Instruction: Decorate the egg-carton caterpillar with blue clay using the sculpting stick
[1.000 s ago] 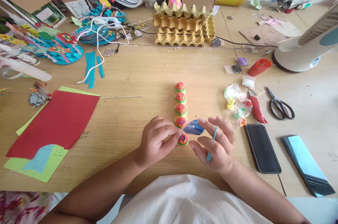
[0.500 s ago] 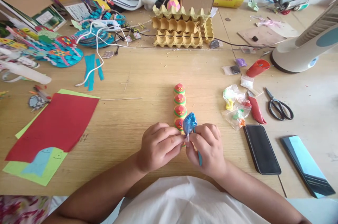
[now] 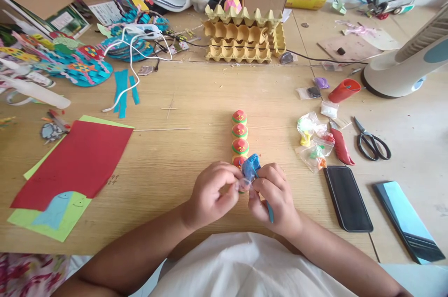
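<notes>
Between my hands is a small clear bag of blue clay (image 3: 250, 166), its mouth toward me. My left hand (image 3: 216, 190) is closed, pinching one side of the bag's mouth with thumb and fingertips. The other side is pinched by my right hand (image 3: 275, 194), which also keeps a thin blue stick-like tool (image 3: 270, 212) between its fingers. Just beyond, and partly hidden by the bag and my left fingers, a row of egg-carton cups (image 3: 240, 130) runs away from me, decorated with red clay faces and green rims.
Right of my hands lie small bags of coloured clay (image 3: 317, 150), a red-handled knife (image 3: 341, 146), black scissors (image 3: 371, 140) and a phone (image 3: 348, 199). On the left are red paper (image 3: 75, 161) and a thin stick (image 3: 161, 129). Egg cartons (image 3: 241, 52) stand at the back.
The bag's mouth is spread wider and the bag has dropped slightly. My left thumb and fingers have arched apart from their flatter pinch. The blue tool's lower end has swung a little right.
</notes>
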`<state>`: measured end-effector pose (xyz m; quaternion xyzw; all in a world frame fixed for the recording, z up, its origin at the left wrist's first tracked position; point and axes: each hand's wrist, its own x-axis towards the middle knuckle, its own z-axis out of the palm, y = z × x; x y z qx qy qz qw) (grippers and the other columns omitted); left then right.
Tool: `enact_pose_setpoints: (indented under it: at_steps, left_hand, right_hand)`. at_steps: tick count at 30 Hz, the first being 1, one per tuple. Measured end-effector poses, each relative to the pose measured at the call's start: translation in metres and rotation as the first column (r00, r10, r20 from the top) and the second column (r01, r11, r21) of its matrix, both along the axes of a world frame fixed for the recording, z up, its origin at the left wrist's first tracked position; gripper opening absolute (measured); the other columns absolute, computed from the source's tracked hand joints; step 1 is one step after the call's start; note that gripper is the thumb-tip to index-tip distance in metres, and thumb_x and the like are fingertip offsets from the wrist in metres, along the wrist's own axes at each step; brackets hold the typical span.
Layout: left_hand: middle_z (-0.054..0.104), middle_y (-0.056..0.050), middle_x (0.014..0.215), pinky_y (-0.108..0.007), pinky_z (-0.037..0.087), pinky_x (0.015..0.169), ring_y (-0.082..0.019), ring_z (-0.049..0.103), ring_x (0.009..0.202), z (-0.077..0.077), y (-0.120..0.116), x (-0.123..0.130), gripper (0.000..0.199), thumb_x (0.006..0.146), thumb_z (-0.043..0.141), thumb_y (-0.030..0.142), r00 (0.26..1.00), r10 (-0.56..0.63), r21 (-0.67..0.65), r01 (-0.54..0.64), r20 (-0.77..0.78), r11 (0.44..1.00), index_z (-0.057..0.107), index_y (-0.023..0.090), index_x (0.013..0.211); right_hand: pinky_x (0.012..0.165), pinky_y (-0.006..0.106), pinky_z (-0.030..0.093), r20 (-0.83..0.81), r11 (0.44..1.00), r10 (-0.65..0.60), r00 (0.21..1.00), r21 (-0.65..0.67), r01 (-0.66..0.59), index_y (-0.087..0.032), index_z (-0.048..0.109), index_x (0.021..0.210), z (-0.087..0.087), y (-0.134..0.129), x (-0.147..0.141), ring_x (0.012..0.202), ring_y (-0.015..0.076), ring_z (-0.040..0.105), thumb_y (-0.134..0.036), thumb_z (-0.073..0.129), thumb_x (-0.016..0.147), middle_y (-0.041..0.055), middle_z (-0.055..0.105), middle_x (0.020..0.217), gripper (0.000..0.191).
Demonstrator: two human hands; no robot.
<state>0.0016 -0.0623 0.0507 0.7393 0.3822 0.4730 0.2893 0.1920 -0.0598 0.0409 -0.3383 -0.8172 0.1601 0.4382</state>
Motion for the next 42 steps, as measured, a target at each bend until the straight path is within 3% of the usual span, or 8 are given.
enact_pose_setpoints:
  at_steps: [6, 9, 12, 18, 22, 28, 37, 42]
  left_hand:
    - [0.073, -0.006, 0.093, -0.024, 0.052, 0.067, -0.014, 0.067, 0.076, 0.001, -0.002, -0.004, 0.019, 0.097, 0.059, 0.019, 0.972, 0.045, -0.283, 0.023, 0.23, 0.959, 0.056, 0.019, 0.079]
    - [0.072, -0.005, 0.088, -0.024, 0.052, 0.065, -0.013, 0.066, 0.073, 0.0, -0.002, -0.005, 0.024, 0.099, 0.06, 0.025, 0.939, 0.027, -0.411, 0.124, 0.342, 0.903, 0.054, 0.018, 0.077]
    - [0.068, -0.003, 0.079, -0.024, 0.05, 0.062, -0.012, 0.061, 0.067, -0.002, -0.002, -0.006, 0.027, 0.099, 0.061, 0.031, 0.928, -0.026, -0.454, 0.206, 0.371, 0.867, 0.055, 0.018, 0.076]
    - [0.07, -0.006, 0.094, -0.025, 0.051, 0.067, -0.014, 0.063, 0.077, -0.005, -0.003, -0.008, 0.013, 0.099, 0.063, 0.026, 0.958, -0.01, -0.365, 0.119, 0.287, 0.924, 0.063, 0.018, 0.088]
    - [0.065, -0.008, 0.109, -0.029, 0.053, 0.076, -0.018, 0.062, 0.096, -0.004, -0.004, -0.012, 0.011, 0.093, 0.072, 0.019, 0.985, 0.082, -0.131, -0.062, 0.153, 0.989, 0.067, 0.023, 0.101]
    - [0.064, -0.007, 0.11, -0.034, 0.052, 0.08, -0.021, 0.058, 0.104, 0.003, -0.002, -0.015, 0.011, 0.091, 0.076, 0.019, 0.983, 0.159, 0.153, -0.144, -0.094, 0.978, 0.076, 0.027, 0.099]
    - [0.073, -0.006, 0.114, -0.037, 0.053, 0.087, -0.022, 0.061, 0.111, 0.0, 0.0, -0.013, 0.012, 0.092, 0.076, 0.021, 0.999, 0.006, -0.114, -0.001, 0.04, 0.994, 0.078, 0.028, 0.101]
    - [0.073, -0.006, 0.113, -0.04, 0.054, 0.095, -0.022, 0.061, 0.112, -0.002, -0.001, -0.012, 0.019, 0.091, 0.074, 0.013, 0.996, 0.023, -0.076, -0.016, 0.083, 0.997, 0.077, 0.027, 0.103]
  right_hand:
    - [0.072, 0.037, 0.049, -0.047, 0.998, -0.045, 0.998, 0.041, 0.047, -0.022, 0.062, 0.102, 0.0, 0.001, 0.006, 0.08, 0.0211, 0.057, -0.028, 0.058, 0.101, 0.0044, 0.058, 0.087, 0.007]
    - [0.086, 0.046, 0.054, -0.028, 0.987, -0.128, 0.991, 0.094, 0.13, -0.022, 0.061, 0.125, 0.001, 0.008, 0.012, 0.096, 0.028, 0.062, -0.053, 0.063, 0.098, 0.0102, 0.064, 0.102, 0.041]
    - [0.091, 0.048, 0.057, 0.008, 1.0, -0.027, 1.0, 0.002, 0.027, -0.024, 0.056, 0.138, 0.002, 0.014, 0.016, 0.109, 0.0316, 0.066, -0.057, 0.068, 0.094, 0.0138, 0.066, 0.117, 0.057]
    - [0.077, 0.036, 0.061, -0.086, 0.989, 0.075, 0.993, -0.12, -0.085, -0.024, 0.063, 0.123, 0.002, 0.014, 0.015, 0.086, 0.0216, 0.07, -0.042, 0.071, 0.097, 0.0082, 0.07, 0.101, 0.032]
    - [0.075, 0.036, 0.061, -0.121, 0.994, 0.057, 0.991, -0.09, -0.068, -0.025, 0.064, 0.122, 0.004, 0.013, 0.014, 0.086, 0.0215, 0.071, -0.039, 0.071, 0.097, 0.008, 0.07, 0.1, 0.029]
    - [0.076, 0.036, 0.061, -0.107, 0.996, 0.083, 0.991, -0.033, -0.087, -0.024, 0.063, 0.125, 0.005, 0.013, 0.015, 0.089, 0.0221, 0.071, -0.037, 0.069, 0.098, 0.0086, 0.071, 0.099, 0.031]
    - [0.079, 0.039, 0.062, -0.025, 0.993, 0.094, 0.995, 0.075, -0.092, -0.023, 0.06, 0.133, -0.003, 0.011, 0.016, 0.092, 0.0227, 0.07, -0.031, 0.068, 0.099, 0.0098, 0.071, 0.104, 0.036]
    - [0.08, 0.039, 0.061, -0.018, 0.991, 0.084, 0.996, 0.103, -0.082, -0.021, 0.06, 0.134, -0.004, 0.011, 0.014, 0.093, 0.0223, 0.069, -0.027, 0.068, 0.099, 0.0102, 0.07, 0.105, 0.036]
